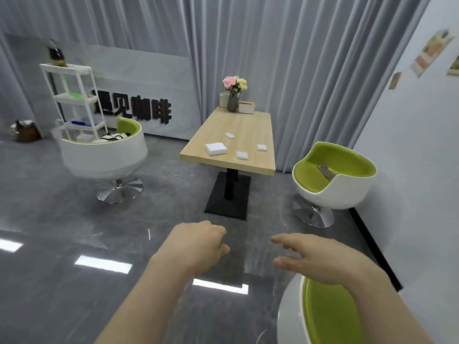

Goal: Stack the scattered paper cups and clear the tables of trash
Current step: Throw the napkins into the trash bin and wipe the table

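Nearest the camera, part of a green-seated tub chair (327, 316) was seen at the lower right, with the right hand (320, 259) held just above it and the left hand (198, 247) beside it over the grey floor (62, 219). Nothing was held in either hand: the right was spread with fingers extended, the left loosely curled.

Well ahead, a wooden table (250, 125) was seen in front of the curtain. On its near half four white pieces were scattered: a larger white pad (216, 148) and three smaller white scraps (242, 155), apart from one another. Whether these were folded napkins, cards or foam could not be told. At the far end a vase of flowers (233, 95), a pale cup-like container (223, 100) and a tissue box (246, 107) were grouped. No scattered paper cups could be made out with certainty.

The white pieces were judged to be light, soft and not fragile. Lying flat, they would likely best be slid to the table edge or pinched at a raised corner. Any paper cup would be expected to be light and easily crushed, so a gentle hold round the wall below the rim was judged suitable.
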